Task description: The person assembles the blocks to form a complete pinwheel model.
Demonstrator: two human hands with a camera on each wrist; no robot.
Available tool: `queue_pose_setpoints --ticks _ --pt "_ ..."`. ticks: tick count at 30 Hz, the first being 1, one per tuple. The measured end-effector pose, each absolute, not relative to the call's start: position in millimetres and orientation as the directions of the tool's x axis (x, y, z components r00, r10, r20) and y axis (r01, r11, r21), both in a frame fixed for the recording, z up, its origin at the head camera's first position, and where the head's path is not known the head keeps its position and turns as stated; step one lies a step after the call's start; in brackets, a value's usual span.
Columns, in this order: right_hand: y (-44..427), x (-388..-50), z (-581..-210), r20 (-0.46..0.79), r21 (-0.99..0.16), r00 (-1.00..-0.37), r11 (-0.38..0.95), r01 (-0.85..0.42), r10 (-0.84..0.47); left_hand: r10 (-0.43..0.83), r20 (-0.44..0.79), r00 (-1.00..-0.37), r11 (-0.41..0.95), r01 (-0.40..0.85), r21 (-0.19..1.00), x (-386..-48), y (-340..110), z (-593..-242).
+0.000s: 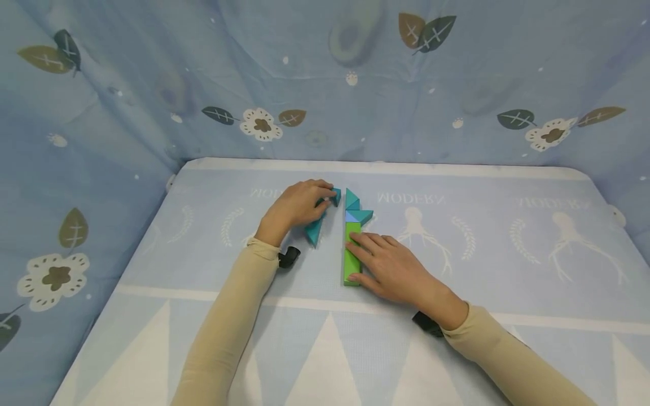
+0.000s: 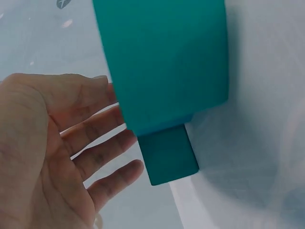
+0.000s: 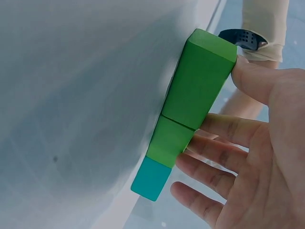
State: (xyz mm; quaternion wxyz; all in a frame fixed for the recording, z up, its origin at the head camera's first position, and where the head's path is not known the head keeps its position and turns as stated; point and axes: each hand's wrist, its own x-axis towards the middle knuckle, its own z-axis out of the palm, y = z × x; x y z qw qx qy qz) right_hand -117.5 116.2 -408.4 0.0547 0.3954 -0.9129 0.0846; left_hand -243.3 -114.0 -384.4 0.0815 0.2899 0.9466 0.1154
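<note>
Counted: two green rectangular blocks (image 1: 351, 262) end to end, mid-surface (image 1: 487, 293); two teal triangular pieces (image 1: 361, 216) at their far end. My right hand (image 1: 393, 270), fingers extended, touches the green pair's right side. My left hand (image 1: 297, 204), fingers loosely spread, touches and partly hides at least two teal blocks (image 1: 314, 232), left. Black device (image 1: 289, 257) by left wrist.

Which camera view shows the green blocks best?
The right wrist view: the green blocks and their seam appear close up. The head view shows them smaller, partly covered by the right hand; the left wrist view shows none.
</note>
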Motion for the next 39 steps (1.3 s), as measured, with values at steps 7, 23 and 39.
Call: queue_pose_setpoints --ticks 7,23,39 --pt "116.9 -119.9 -401.7 0.152 -0.136 -0.682 0.669 -0.731 -0.715 0.575 -0.136 -0.807 0.812 0.541 0.219 -241.7 -107.5 -374.8" --pt "117.1 -120.5 -401.0 0.145 -0.146 -0.686 0.670 -0.728 -0.713 0.592 -0.162 -0.790 0.802 0.557 0.215 -235.5 -101.6 -368.4" --pt "115.8 -116.1 -420.9 0.180 -0.100 -0.674 0.669 -0.737 -0.716 0.586 -0.138 -0.798 0.809 0.569 0.147 -223.2 -97.1 -377.4"
